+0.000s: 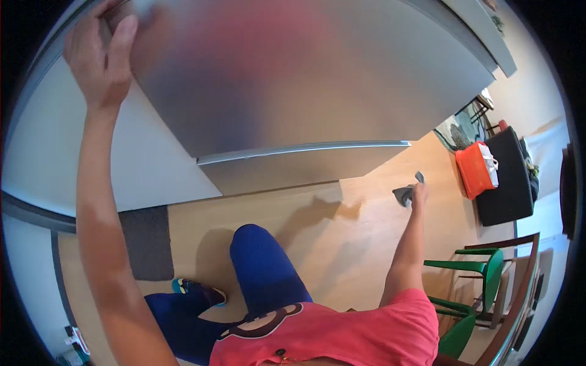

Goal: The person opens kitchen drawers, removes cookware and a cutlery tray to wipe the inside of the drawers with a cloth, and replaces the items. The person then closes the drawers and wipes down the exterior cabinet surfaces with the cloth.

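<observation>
My left hand (101,58) is raised at the upper left, against the left edge of a brushed-steel refrigerator door (342,79). Its thumb is spread from the fingers, whose tips are partly cut off by the top of the view. Down at the right, my right hand (420,193) is closed around a grey cloth (403,195) that hangs out on both sides of the fist. This hand is held out over the wooden floor, away from the steel front. A blurred pink reflection of my shirt shows on the door.
A lower steel drawer (287,171) sits under the door, with a white panel (134,158) to its left. On the right are an orange bag (473,171), a black box-like seat (506,177), green chairs (491,268) and a wooden table edge (522,305). A grey mat (146,244) lies on the floor.
</observation>
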The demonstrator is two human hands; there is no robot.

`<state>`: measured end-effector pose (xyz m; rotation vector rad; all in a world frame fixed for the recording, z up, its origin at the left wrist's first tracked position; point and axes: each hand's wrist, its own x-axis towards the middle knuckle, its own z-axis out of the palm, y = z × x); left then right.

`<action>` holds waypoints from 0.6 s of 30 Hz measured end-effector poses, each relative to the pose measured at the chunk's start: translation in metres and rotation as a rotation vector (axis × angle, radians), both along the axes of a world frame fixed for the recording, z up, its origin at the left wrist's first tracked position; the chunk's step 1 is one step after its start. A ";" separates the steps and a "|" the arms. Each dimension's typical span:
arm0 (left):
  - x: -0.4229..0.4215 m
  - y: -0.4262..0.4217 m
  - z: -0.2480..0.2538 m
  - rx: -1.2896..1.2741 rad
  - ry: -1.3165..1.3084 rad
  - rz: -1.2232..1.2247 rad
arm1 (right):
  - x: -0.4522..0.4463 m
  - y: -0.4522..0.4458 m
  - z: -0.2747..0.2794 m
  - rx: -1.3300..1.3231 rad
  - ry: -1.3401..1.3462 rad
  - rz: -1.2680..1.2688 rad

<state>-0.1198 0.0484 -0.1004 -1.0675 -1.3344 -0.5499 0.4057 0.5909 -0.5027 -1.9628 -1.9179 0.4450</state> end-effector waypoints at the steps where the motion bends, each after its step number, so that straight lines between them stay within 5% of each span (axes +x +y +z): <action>1: -0.005 -0.003 0.004 -0.035 0.033 -0.046 | -0.015 -0.038 0.027 -0.078 0.313 -0.026; 3: -0.004 -0.002 0.003 -0.007 0.001 -0.046 | -0.051 -0.126 0.091 -0.194 0.963 -0.163; 6: -0.006 0.002 0.002 0.001 -0.006 -0.090 | -0.099 -0.182 0.123 -0.190 1.340 0.121; 10: 0.001 0.003 0.004 0.003 -0.010 -0.091 | -0.207 -0.288 0.136 0.012 1.213 0.557; 12: 0.000 0.003 0.002 0.014 -0.030 -0.071 | -0.251 -0.316 0.101 0.406 0.809 0.848; 14: 0.001 0.005 0.002 0.025 0.000 -0.007 | -0.298 -0.360 0.110 0.598 0.854 1.102; 15: 0.008 0.007 0.002 0.032 -0.016 0.048 | -0.325 -0.379 0.089 0.456 0.935 1.121; 18: 0.026 0.009 0.006 0.011 -0.056 0.018 | -0.362 -0.423 0.107 0.685 0.626 1.250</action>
